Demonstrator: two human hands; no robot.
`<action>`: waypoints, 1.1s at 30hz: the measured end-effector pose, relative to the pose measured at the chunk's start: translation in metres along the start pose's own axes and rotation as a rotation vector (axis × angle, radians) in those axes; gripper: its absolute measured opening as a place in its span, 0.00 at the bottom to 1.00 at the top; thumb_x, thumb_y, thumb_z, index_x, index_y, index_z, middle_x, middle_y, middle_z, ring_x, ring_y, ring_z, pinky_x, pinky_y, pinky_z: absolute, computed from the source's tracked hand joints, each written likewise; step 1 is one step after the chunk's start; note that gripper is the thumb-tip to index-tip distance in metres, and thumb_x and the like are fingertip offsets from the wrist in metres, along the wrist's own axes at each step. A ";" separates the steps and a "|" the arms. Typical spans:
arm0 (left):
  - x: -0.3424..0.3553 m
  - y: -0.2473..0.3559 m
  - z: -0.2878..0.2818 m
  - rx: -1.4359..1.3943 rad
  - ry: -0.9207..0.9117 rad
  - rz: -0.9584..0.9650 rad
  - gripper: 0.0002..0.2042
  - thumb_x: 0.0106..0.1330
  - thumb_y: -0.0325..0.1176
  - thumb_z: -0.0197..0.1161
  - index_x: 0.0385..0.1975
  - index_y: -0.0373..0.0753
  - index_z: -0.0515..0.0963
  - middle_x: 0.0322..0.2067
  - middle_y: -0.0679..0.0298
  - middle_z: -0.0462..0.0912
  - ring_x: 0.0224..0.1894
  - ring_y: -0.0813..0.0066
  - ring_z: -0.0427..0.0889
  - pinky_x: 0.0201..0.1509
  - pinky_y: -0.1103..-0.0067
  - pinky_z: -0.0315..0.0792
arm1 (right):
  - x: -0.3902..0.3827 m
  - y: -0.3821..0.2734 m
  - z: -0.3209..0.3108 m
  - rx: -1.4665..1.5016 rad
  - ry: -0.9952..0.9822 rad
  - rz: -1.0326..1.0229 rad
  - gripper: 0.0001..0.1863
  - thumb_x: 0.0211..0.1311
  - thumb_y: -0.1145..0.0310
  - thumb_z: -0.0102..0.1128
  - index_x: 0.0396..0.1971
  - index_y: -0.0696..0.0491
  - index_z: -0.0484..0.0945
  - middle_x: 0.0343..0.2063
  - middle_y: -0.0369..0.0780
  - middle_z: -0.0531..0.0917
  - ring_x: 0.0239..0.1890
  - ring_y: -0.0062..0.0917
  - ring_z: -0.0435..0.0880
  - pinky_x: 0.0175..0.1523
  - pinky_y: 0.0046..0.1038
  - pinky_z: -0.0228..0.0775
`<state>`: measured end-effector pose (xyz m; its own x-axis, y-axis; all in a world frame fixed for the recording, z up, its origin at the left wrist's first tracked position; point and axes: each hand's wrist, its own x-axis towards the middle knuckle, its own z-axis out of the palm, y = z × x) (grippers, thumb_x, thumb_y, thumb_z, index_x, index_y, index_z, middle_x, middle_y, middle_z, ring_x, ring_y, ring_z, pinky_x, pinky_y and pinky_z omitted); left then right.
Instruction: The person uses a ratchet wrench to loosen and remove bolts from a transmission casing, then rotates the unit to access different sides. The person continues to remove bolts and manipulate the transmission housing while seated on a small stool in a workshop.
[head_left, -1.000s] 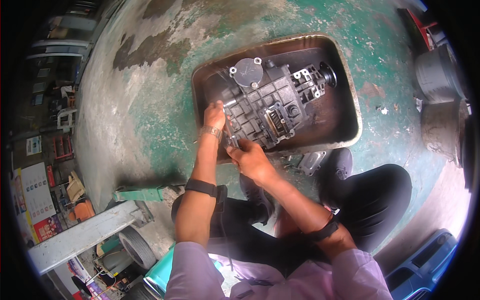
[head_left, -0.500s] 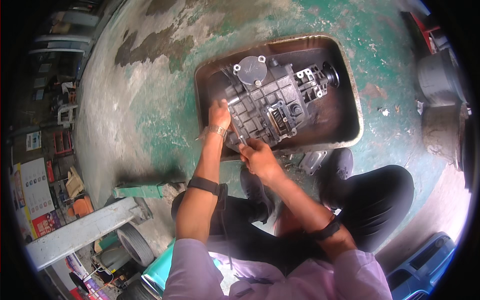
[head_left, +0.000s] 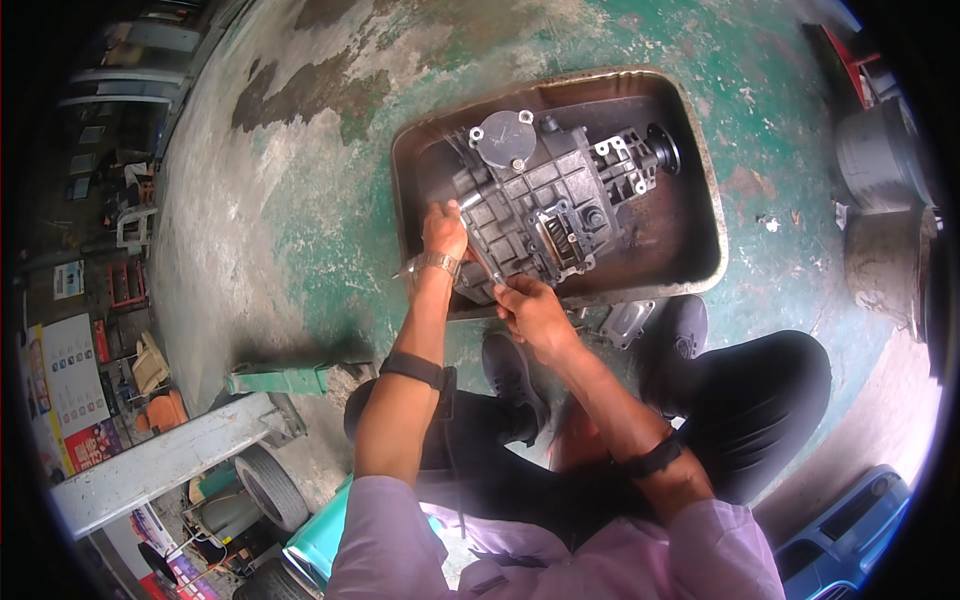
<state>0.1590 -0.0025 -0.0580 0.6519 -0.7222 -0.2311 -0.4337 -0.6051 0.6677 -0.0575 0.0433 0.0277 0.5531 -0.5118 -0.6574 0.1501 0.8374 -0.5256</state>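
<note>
A grey metal gearbox [head_left: 540,190] lies in a shallow, rust-brown metal tray [head_left: 712,210] on the floor. At its left end, my left hand [head_left: 443,232] is closed around the head end of a ratchet wrench [head_left: 485,254], where a shiny cylindrical piece [head_left: 470,200] points into the casing. My right hand [head_left: 532,310] grips the handle's near end, by the tray's front rim. A round cover plate [head_left: 503,140] sits on the casing's far side. Gear teeth show in an open port [head_left: 560,240] on the nearer side.
A loose metal cover [head_left: 627,322] and small bolts lie between the tray and my shoes [head_left: 515,385]. Grey buckets [head_left: 885,160] stand at the right, a blue plastic stool [head_left: 845,535] at lower right. A grey steel beam [head_left: 170,465] and a tyre [head_left: 272,490] are at lower left.
My right hand has swung the wrench handle slightly to the right and away from me. My left hand has shifted a little right, staying at the wrench head.
</note>
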 end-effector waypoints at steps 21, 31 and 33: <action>0.000 -0.009 0.008 -0.024 0.027 0.021 0.21 0.71 0.45 0.49 0.47 0.28 0.67 0.33 0.47 0.76 0.19 0.58 0.80 0.11 0.68 0.74 | 0.023 0.034 -0.020 -0.068 0.064 -0.064 0.10 0.61 0.64 0.60 0.29 0.57 0.76 0.20 0.35 0.77 0.19 0.18 0.70 0.26 0.23 0.61; -0.016 0.030 -0.015 -0.699 -0.175 -0.366 0.09 0.71 0.38 0.52 0.41 0.39 0.69 0.33 0.58 0.75 0.25 0.67 0.79 0.20 0.71 0.76 | -0.007 0.006 0.011 -0.463 0.042 -0.607 0.18 0.56 0.70 0.62 0.46 0.63 0.77 0.39 0.50 0.84 0.44 0.36 0.83 0.49 0.32 0.73; -0.018 0.036 -0.022 -0.792 -0.201 -0.394 0.08 0.71 0.37 0.53 0.40 0.40 0.70 0.32 0.60 0.75 0.25 0.68 0.79 0.22 0.70 0.76 | -0.018 -0.012 0.016 -0.502 -0.042 -0.537 0.19 0.56 0.69 0.62 0.47 0.62 0.77 0.39 0.50 0.83 0.43 0.37 0.83 0.49 0.32 0.73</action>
<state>0.1456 -0.0043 -0.0145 0.5096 -0.6014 -0.6153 0.4008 -0.4669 0.7883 -0.0561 0.0450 0.0543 0.5411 -0.8106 -0.2239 0.0214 0.2794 -0.9599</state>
